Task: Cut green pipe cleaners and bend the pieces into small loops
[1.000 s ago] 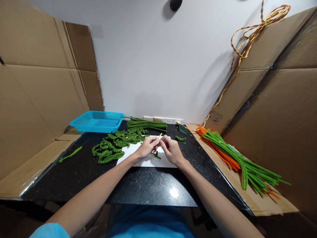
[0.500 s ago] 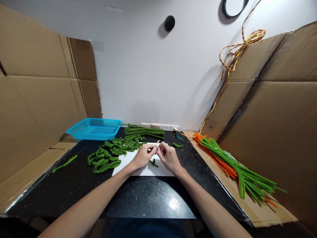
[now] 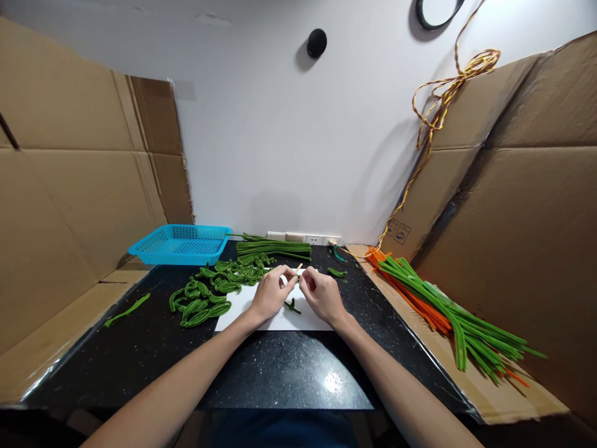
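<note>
My left hand [image 3: 269, 292] and my right hand [image 3: 321, 295] meet over a white sheet [image 3: 242, 307] on the black counter. Both are closed in a pinch around a thin pale stick [image 3: 298, 268] with a dark green pipe cleaner [image 3: 291, 305] hanging from it onto the sheet. The fingertips touch each other at the stick. To the left of my left hand lies a heap of bent green pipe-cleaner pieces [image 3: 208, 287].
A blue plastic basket [image 3: 181, 244] sits at the back left. Straight green pipe cleaners [image 3: 274, 247] lie by the wall sockets. A bundle of green and orange pipe cleaners [image 3: 448, 306] rests on cardboard at the right. Cardboard walls stand on both sides. One green piece [image 3: 127, 309] lies far left.
The hands stay together on the stick, with only small finger shifts. The head camera tilted down from a second ago, then steadied.
</note>
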`<control>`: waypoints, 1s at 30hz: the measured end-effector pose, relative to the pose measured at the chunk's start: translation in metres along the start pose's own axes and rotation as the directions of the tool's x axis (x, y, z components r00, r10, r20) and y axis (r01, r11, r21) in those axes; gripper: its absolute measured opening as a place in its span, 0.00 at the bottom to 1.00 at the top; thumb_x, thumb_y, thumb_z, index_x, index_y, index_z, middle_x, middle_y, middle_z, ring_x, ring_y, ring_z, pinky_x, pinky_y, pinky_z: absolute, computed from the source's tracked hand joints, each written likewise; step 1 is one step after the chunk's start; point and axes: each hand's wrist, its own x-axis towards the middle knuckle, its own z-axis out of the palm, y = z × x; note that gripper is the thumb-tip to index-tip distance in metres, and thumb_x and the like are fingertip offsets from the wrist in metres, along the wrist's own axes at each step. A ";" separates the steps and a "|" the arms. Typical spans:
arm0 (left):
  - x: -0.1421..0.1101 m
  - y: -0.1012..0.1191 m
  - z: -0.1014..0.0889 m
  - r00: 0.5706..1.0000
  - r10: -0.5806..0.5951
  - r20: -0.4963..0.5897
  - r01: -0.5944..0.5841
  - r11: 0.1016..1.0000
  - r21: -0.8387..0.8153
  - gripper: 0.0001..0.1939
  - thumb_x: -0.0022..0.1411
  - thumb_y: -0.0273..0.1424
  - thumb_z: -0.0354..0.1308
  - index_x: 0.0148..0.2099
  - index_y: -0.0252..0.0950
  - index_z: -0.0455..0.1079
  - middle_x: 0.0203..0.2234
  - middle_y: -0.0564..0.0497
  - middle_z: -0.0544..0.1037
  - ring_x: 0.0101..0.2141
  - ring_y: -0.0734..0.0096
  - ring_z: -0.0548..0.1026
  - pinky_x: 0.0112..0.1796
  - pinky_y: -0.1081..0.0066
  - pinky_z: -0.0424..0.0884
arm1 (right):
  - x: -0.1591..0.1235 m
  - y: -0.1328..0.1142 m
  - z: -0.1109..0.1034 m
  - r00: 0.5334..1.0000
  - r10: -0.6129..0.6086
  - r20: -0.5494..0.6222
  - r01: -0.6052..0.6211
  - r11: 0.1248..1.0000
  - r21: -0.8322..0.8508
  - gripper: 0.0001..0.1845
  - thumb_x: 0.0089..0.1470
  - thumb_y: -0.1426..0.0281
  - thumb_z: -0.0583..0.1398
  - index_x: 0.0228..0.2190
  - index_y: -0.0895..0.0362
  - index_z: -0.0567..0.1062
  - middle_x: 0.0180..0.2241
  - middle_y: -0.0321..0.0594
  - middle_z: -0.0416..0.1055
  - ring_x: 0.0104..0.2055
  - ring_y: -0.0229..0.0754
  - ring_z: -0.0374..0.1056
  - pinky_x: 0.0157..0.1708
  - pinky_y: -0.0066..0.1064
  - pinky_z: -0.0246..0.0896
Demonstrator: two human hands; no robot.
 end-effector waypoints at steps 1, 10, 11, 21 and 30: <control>0.000 -0.001 0.000 1.000 0.001 -0.005 -0.001 1.000 -0.010 0.11 0.65 0.38 0.59 0.38 0.35 0.74 0.33 0.49 0.79 0.26 0.74 0.70 0.31 0.73 0.66 | 0.000 0.000 -0.001 1.000 -0.004 0.001 0.004 1.000 -0.030 0.11 0.63 0.68 0.55 0.27 0.54 0.64 0.21 0.31 0.61 0.21 0.35 0.57 0.26 0.28 0.46; 0.001 -0.003 0.004 0.997 -0.072 -0.004 0.069 0.970 -0.233 0.15 0.62 0.41 0.62 0.38 0.33 0.73 0.32 0.49 0.77 0.19 0.78 0.69 0.21 0.75 0.64 | -0.001 0.002 0.004 0.998 -0.038 -0.055 0.034 0.997 -0.067 0.16 0.64 0.68 0.55 0.23 0.55 0.65 0.19 0.32 0.63 0.20 0.34 0.57 0.25 0.27 0.46; 0.000 -0.003 0.004 0.998 -0.059 -0.029 0.053 0.980 -0.191 0.14 0.62 0.40 0.62 0.38 0.33 0.73 0.31 0.49 0.77 0.20 0.77 0.69 0.23 0.75 0.64 | 0.000 0.003 0.006 0.997 -0.045 -0.067 0.041 0.997 -0.060 0.16 0.63 0.68 0.56 0.23 0.55 0.64 0.19 0.32 0.63 0.19 0.34 0.56 0.24 0.27 0.46; -0.006 -0.001 0.005 0.995 0.013 -0.097 -0.012 1.000 0.012 0.10 0.63 0.37 0.61 0.37 0.35 0.72 0.28 0.52 0.76 0.23 0.76 0.70 0.27 0.74 0.65 | 0.000 0.002 0.012 0.997 -0.011 -0.078 0.014 0.999 0.036 0.17 0.61 0.69 0.57 0.21 0.55 0.63 0.17 0.31 0.62 0.19 0.33 0.55 0.23 0.27 0.47; -0.002 0.000 0.005 0.994 -0.110 0.002 0.105 0.940 -0.324 0.16 0.59 0.41 0.65 0.41 0.32 0.74 0.35 0.48 0.77 0.19 0.78 0.73 0.17 0.77 0.65 | 0.001 -0.002 0.001 0.999 0.051 0.006 -0.051 0.989 0.138 0.22 0.65 0.65 0.54 0.19 0.56 0.63 0.17 0.32 0.58 0.20 0.33 0.51 0.24 0.29 0.43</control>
